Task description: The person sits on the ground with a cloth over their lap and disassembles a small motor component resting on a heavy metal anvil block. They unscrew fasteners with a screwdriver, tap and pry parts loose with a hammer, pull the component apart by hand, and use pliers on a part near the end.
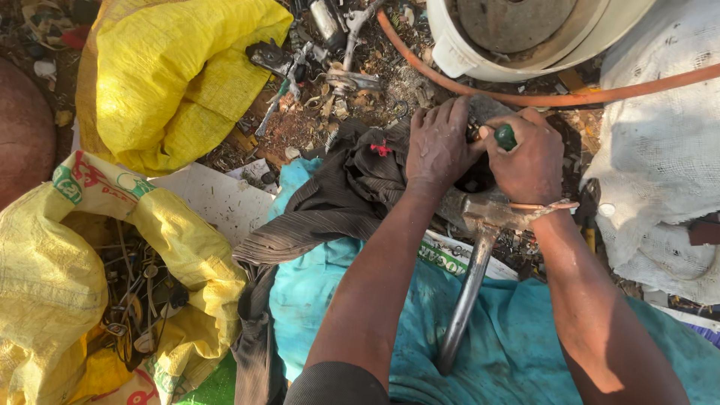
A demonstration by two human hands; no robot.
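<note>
My right hand (pixel 531 159) is closed around a tool with a green handle (pixel 505 136), its tip hidden between my hands. My left hand (pixel 439 146) presses down on a dark metal part (pixel 487 109) just left of it, fingers curled over the top. Below both hands lies a hammer (pixel 469 289), its metal head under my wrists and its grey shaft pointing toward me over a teal cloth (pixel 517 345). A dark striped cloth (pixel 330 210) lies left of my left forearm.
An open yellow sack (pixel 45 285) at lower left holds wire and metal scrap. Another yellow sack (pixel 172 75) lies at upper left. A white bucket (pixel 525 45), an orange hose (pixel 570 96), white sacking (pixel 660 165) and loose scrap tools (pixel 337 45) sit on the dirt.
</note>
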